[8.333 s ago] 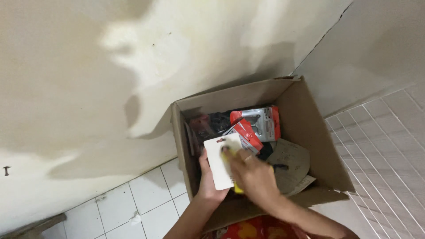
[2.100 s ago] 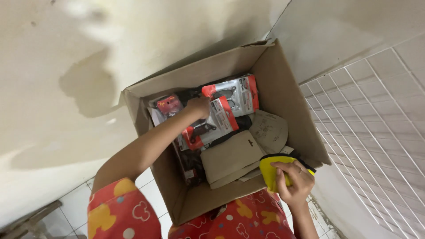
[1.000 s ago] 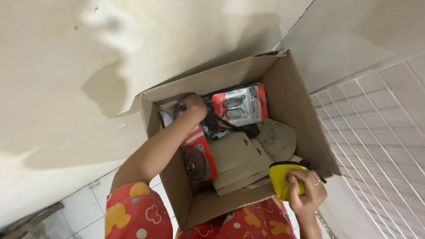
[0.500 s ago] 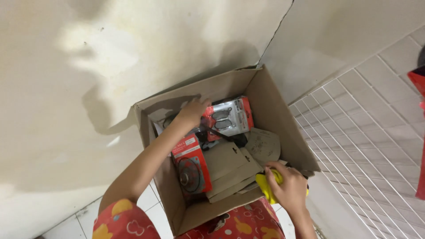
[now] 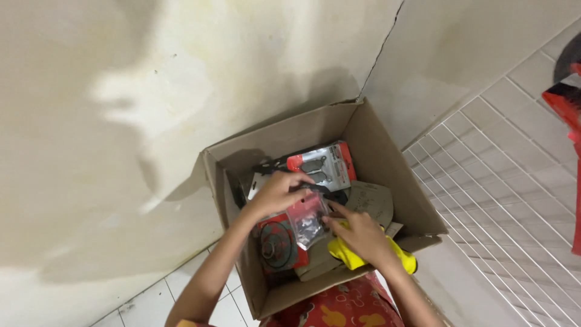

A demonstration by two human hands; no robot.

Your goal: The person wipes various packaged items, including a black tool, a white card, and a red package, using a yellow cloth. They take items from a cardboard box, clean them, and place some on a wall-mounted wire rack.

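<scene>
An open cardboard box (image 5: pixel 393 181) stands on the floor in a corner, full of packaged parts. My left hand (image 5: pixel 275 194) grips a small clear plastic packet (image 5: pixel 308 221) holding dark metal bits, lifted above the box's contents. My right hand (image 5: pixel 363 236) holds a yellow cloth (image 5: pixel 348 254) and its fingertips touch the packet's right edge. Under the packet lies a red package (image 5: pixel 278 248) with a round dark part. A red and silver blister pack (image 5: pixel 324 166) lies at the back of the box.
Brown cardboard backing cards (image 5: pixel 372 200) lie at the box's right side. Stained cream walls (image 5: pixel 151 121) meet behind the box. White floor tiles (image 5: pixel 508 200) spread to the right. A red object (image 5: pixel 569 103) shows at the right edge. My red patterned clothing (image 5: pixel 333 306) is below.
My left hand has drawn back from the box's rear with the clear packet in it. My right hand, with the yellow cloth, has moved left and up to meet the packet.
</scene>
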